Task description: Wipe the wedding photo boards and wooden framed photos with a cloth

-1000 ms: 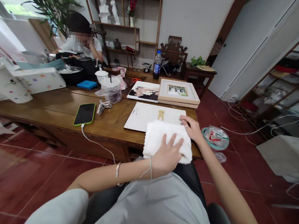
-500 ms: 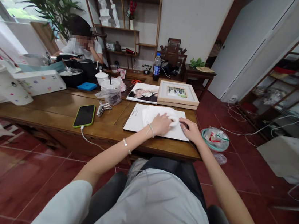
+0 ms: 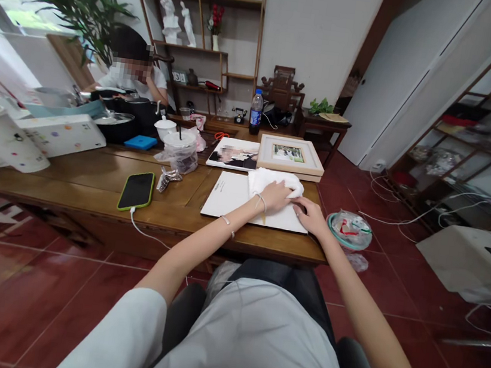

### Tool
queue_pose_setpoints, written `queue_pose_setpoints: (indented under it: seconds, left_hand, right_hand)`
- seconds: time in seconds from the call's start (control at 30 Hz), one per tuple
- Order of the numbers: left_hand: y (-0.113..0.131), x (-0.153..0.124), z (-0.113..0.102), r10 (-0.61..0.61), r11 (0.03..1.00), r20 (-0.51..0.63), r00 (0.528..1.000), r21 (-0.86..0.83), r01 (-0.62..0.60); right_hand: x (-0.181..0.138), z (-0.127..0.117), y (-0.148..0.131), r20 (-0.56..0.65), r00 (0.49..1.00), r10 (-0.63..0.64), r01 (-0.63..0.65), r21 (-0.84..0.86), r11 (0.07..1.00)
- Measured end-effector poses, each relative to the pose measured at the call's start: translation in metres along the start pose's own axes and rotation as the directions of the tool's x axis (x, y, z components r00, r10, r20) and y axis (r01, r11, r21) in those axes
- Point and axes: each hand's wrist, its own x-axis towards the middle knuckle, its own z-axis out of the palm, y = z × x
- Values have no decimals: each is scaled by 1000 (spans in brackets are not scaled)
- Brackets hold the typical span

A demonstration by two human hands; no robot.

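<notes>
The person is sitting at a low wooden table with both forearms reaching forward over it.

- Left hand: it is lying palm down on a bunched white cloth, fingers curled into the folds and gripping it. The cloth is resting on the far right corner of a white board, just beside a framed picture.
- Right hand: it is lying flat with fingers loosely spread, holding nothing. Its fingertips are pressing on the board's right edge, apparently pinning the board so it does not slide under the cloth.
- The board is lying flat at the near edge of the table, within easy reach of both hands.
- A phone is charging face up to the left, well apart from the board. A photo print is lying beyond the board, beside the framed picture.
- A second person is sitting at the far left end, with hands clear of the board.
</notes>
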Motion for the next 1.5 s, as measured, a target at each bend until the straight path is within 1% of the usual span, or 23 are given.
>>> queue_pose_setpoints:
  seconds: [0.13,0.2,0.27,0.33,0.43,0.53,0.6,0.67,0.77,0.87,0.97,1.07,1.17,1.27,1.33,1.5]
  left_hand:
    - [7,-16,4,-56,992,-25,998,115,58]
    - [18,-31,5,-74,986,-36,997,145,79]
    - [33,-52,4,-73,983,-29,997,168,77]
    - [49,-77,1,-29,982,-12,1000,184,31]
    - [67,-111,-7,72,979,10,997,190,-73]
    - [71,-128,-13,130,977,40,991,168,-135]
    - [66,-126,-17,137,979,57,989,142,-144]
    - [56,-114,-19,123,984,71,990,123,-131]
    - [34,-85,-19,69,991,112,991,103,-81]
    - [8,-53,-15,14,997,158,987,78,-27]
    - [-12,-30,-8,-60,997,146,987,53,53]
    - [-17,-21,-4,-114,993,117,987,37,110]
    - [-8,-25,-5,-140,988,110,984,82,132]
    - [9,-41,-6,-128,985,103,986,133,114]
    - [23,-58,-7,-98,984,90,991,159,83]
    - [57,-110,-10,7,977,55,998,211,-19]
  right_hand:
    - [1,-1,-1,6,1000,-1,1,-4,1000]
    - [1,0,0,1,1000,-16,16,4,1000]
    - [1,0,2,-3,1000,-30,30,18,999]
    - [1,1,5,1,1000,-29,29,28,999]
    - [1,1,8,15,1000,-9,8,40,999]
    - [1,1,11,31,1000,-4,3,55,999]
    - [2,1,11,29,1000,-4,3,48,999]
    - [1,1,10,16,1000,-2,1,31,1000]
    - [1,1,7,3,1000,-13,13,17,1000]
    - [0,2,5,-6,1000,-16,16,10,1000]
    - [-1,3,6,-9,1000,12,-12,-4,1000]
    - [-1,3,8,-5,1000,21,-21,-11,1000]
    - [-1,4,8,-7,1000,14,-14,-5,1000]
    - [-1,4,7,-21,1000,14,-14,1,1000]
    - [0,4,7,-22,1000,16,-16,1,1000]
    - [0,3,8,-19,1000,8,-8,20,1000]
